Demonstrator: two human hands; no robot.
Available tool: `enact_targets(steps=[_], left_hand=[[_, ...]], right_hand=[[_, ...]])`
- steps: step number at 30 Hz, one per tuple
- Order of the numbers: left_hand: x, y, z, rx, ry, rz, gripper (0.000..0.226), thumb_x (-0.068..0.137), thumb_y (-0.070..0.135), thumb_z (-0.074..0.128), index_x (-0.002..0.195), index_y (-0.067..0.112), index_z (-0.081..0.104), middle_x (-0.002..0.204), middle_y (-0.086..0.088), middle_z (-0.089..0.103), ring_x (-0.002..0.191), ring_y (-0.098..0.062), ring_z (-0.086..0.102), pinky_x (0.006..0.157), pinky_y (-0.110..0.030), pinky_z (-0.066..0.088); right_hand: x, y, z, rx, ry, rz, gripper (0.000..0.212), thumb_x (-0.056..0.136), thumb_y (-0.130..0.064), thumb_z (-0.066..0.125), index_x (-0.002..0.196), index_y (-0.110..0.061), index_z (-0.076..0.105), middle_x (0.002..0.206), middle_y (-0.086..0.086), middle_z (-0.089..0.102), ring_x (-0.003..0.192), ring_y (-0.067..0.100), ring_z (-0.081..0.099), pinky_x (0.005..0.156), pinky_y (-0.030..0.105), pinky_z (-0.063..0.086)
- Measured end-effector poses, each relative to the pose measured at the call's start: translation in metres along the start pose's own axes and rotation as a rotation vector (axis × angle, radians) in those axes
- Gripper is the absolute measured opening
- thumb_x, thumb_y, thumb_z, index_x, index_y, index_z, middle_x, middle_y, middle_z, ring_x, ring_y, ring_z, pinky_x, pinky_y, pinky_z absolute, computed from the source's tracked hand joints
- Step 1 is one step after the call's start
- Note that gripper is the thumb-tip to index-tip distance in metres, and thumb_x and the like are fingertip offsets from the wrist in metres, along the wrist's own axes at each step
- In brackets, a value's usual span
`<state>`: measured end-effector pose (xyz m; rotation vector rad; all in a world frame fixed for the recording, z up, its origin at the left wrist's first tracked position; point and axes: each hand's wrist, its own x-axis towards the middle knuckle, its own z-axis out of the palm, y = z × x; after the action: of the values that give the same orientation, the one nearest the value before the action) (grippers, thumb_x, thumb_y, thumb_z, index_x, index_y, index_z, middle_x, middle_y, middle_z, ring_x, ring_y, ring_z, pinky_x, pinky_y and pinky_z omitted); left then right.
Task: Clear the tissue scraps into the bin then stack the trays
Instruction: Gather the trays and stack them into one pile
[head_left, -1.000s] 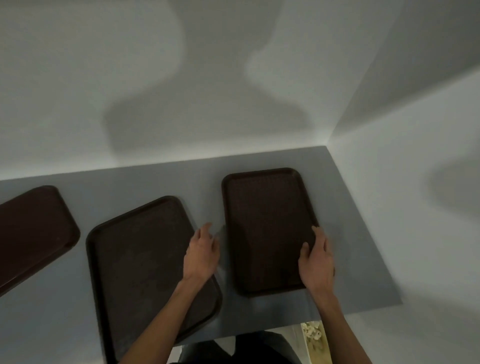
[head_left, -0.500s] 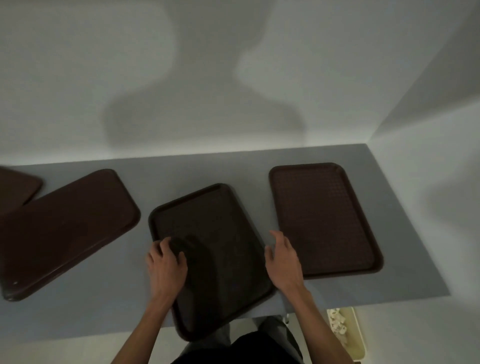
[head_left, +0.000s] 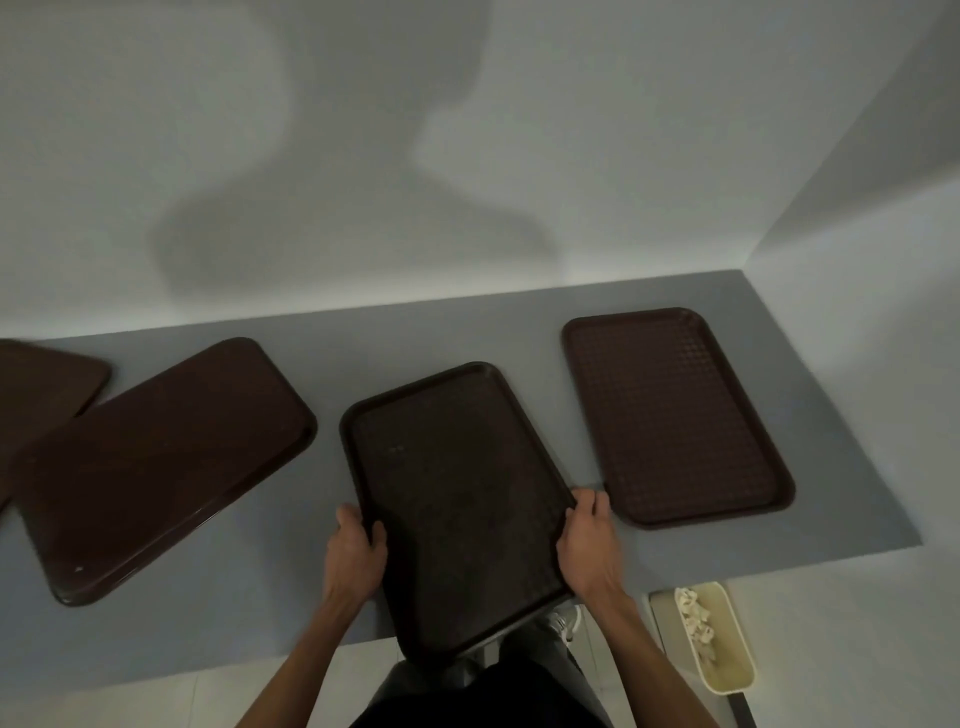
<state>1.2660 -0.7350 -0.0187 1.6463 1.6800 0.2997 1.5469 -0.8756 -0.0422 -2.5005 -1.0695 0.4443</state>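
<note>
At the left edge of the grey table (head_left: 249, 597), a dark brown far-left tray (head_left: 47, 384) is partly cut off and meets the corner of a slanted second tray (head_left: 161, 467). Next comes the middle tray (head_left: 457, 499), its near end overhanging the table's front edge. The left hand (head_left: 356, 551) grips its left rim with curled fingers, and the right hand (head_left: 589, 545) grips its right rim. Just beside lies the right tray (head_left: 675, 415), flat and apart. On the floor below, a cream bin (head_left: 732, 680) holds tissue scraps (head_left: 693, 618).
</note>
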Motion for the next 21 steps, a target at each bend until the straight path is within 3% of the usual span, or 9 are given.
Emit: enact_targets(steps=[2,6,8,11,15,21], left_hand=[[-0.002,0.005,-0.002,-0.04,0.035,0.068,0.01,0.106,0.016,0.05,0.107,0.011,0.042,0.084,-0.009,0.064,0.063,-0.022,0.065,0.056,-0.047,0.059],[0.002,0.024,-0.004,-0.099,0.052,0.148,0.009,0.109,0.022,0.044,0.108,0.015,0.039,0.08,-0.008,0.063,0.057,-0.026,0.066,0.05,-0.051,0.057],[0.008,0.037,-0.004,-0.113,0.05,0.174,0.01,0.109,0.025,0.043,0.107,0.016,0.038,0.08,-0.007,0.064,0.059,-0.025,0.066,0.051,-0.051,0.057],[0.016,0.064,0.001,-0.127,0.046,0.226,0.012,0.109,0.027,0.044,0.107,0.018,0.038,0.082,-0.006,0.064,0.064,-0.026,0.066,0.054,-0.049,0.055],[0.024,0.105,0.016,-0.121,0.023,0.263,0.014,0.109,0.031,0.043,0.112,0.018,0.04,0.092,-0.002,0.065,0.077,-0.027,0.067,0.063,-0.046,0.055],[0.031,0.166,0.061,-0.098,-0.006,0.36,0.016,0.108,0.026,0.049,0.12,0.016,0.044,0.095,0.004,0.064,0.081,-0.024,0.068,0.066,-0.036,0.054]], right_hand=[[-0.005,-0.003,-0.003,0.045,0.013,0.022,0.023,0.104,-0.01,0.049,0.127,-0.011,0.05,0.123,0.011,0.054,0.084,0.035,0.067,0.07,0.043,0.052],[-0.006,0.0,-0.015,0.143,0.049,0.025,0.018,0.106,-0.017,0.048,0.119,-0.024,0.037,0.093,0.008,0.065,0.073,0.036,0.068,0.062,0.046,0.054],[-0.003,0.002,-0.025,0.172,0.103,0.027,0.016,0.107,-0.021,0.048,0.116,-0.026,0.036,0.089,0.01,0.067,0.07,0.035,0.068,0.059,0.045,0.053],[0.005,0.007,-0.048,0.148,0.199,0.035,0.013,0.11,-0.029,0.044,0.119,-0.023,0.038,0.088,0.008,0.066,0.068,0.033,0.067,0.058,0.039,0.048],[0.024,0.028,-0.076,0.098,0.268,0.033,0.025,0.111,-0.038,0.041,0.131,-0.023,0.044,0.094,0.005,0.07,0.073,0.031,0.07,0.059,0.038,0.051],[0.057,0.08,-0.125,0.01,0.322,0.055,0.027,0.11,-0.042,0.047,0.122,-0.019,0.054,0.08,0.012,0.072,0.074,0.04,0.071,0.057,0.037,0.042]])
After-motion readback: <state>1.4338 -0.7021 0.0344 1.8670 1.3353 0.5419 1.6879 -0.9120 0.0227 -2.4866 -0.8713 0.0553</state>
